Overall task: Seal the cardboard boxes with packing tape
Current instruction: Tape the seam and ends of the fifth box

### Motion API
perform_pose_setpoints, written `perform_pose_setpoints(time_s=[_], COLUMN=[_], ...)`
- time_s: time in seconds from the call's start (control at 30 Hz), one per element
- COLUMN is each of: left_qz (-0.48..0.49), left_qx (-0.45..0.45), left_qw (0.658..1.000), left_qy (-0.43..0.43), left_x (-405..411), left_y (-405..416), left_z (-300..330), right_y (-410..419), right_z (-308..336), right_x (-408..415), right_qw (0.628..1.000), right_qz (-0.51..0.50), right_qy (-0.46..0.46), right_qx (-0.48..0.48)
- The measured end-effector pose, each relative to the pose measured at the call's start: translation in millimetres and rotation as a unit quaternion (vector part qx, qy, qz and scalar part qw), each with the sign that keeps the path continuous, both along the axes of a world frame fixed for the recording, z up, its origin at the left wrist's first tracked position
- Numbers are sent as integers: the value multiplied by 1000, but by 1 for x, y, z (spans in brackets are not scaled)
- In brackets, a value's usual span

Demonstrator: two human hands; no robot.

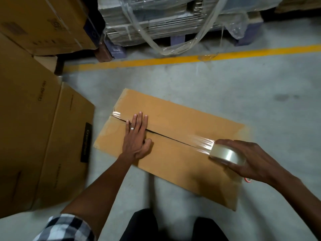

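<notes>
Dark-trousered knees fill the lower edge of the frame, above grey concrete floor. At centre lies the flat brown cardboard box, its flap seam running from upper left to lower right. Left hand lies flat and spread across the seam's upper-left part. Right hand grips the clear packing tape roll at the lower-right end, so the pull likely runs along the seam towards the left hand. Transparent tape on the seam is hard to trace. An orange object under the right wrist is mostly hidden.
</notes>
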State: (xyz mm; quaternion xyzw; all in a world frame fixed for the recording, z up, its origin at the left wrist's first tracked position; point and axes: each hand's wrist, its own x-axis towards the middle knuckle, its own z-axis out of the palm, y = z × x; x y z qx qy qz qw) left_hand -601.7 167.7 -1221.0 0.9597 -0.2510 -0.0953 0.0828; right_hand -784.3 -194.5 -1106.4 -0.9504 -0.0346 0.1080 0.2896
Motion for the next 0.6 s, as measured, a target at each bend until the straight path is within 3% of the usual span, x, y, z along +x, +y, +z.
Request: perform_pose_setpoints(time_s=[0.3, 0.4, 0.47, 0.6], left_qz=[0, 2, 1, -2], left_qx=[4, 4, 9, 11], left_qw=[1000, 1000, 1000, 1000], left_qy=[-7, -5, -3, -3], left_x=[-2, -1, -1, 0], left_y=[3, 3, 3, 5], left_z=[-4, -4, -5, -6], right_y=[-18, -28, -27, -24], right_z=[20, 15, 8, -11], right_x=[-14, -30, -38, -44], right_qw=[998, 988, 980, 972], right_qz=[-30, -112, -145, -194], right_qy=[54, 59, 28, -78], right_qx=[-10, 87, 135, 105])
